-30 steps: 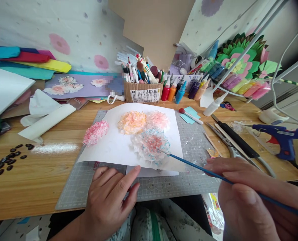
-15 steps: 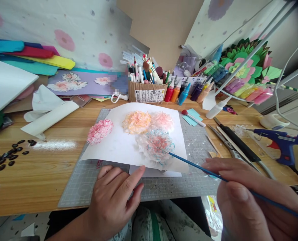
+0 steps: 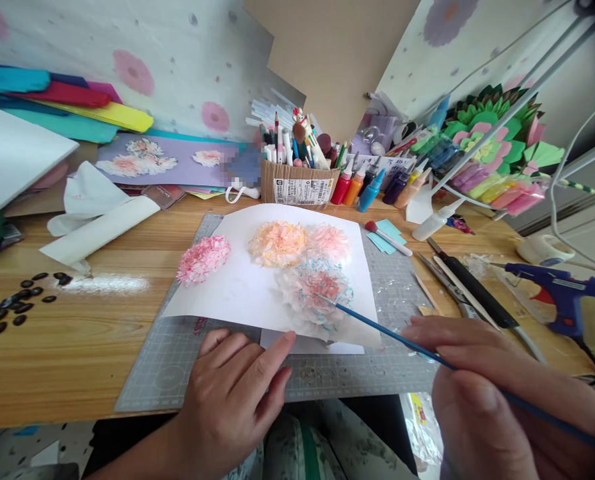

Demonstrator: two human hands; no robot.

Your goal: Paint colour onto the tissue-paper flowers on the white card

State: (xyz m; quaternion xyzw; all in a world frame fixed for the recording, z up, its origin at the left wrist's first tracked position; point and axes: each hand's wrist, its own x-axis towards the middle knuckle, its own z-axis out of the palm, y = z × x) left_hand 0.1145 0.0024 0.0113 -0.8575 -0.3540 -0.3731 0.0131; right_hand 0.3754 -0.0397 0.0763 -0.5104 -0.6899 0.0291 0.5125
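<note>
My right hand (image 3: 507, 393) grips a thin blue-handled paintbrush (image 3: 392, 335). Its tip touches, or hovers just over, the pinkish middle of a ruffled paper flower (image 3: 315, 297) with blue-tinged edges. That flower lies on a sheet of white paper (image 3: 247, 293). Above it on the sheet are an orange-edged flower (image 3: 278, 243) and a pale pink flower (image 3: 329, 244); a bright pink flower (image 3: 204, 259) sits at the sheet's left edge. My left hand (image 3: 240, 383) is open, the index fingertip at the sheet's lower edge, nothing held.
A grey cutting mat (image 3: 152, 373) lies under the sheet. Behind stands a cardboard box (image 3: 297, 187) of pens and brushes, beside paint bottles (image 3: 371, 191). Scissors (image 3: 447, 287), a craft knife (image 3: 472, 283) and a glue gun (image 3: 560, 293) lie right. Black beans (image 3: 7, 310) are scattered left.
The view has shifted slightly. The brush tip stays at the middle of the blue-edged flower, and both hands keep nearly the same pose.
</note>
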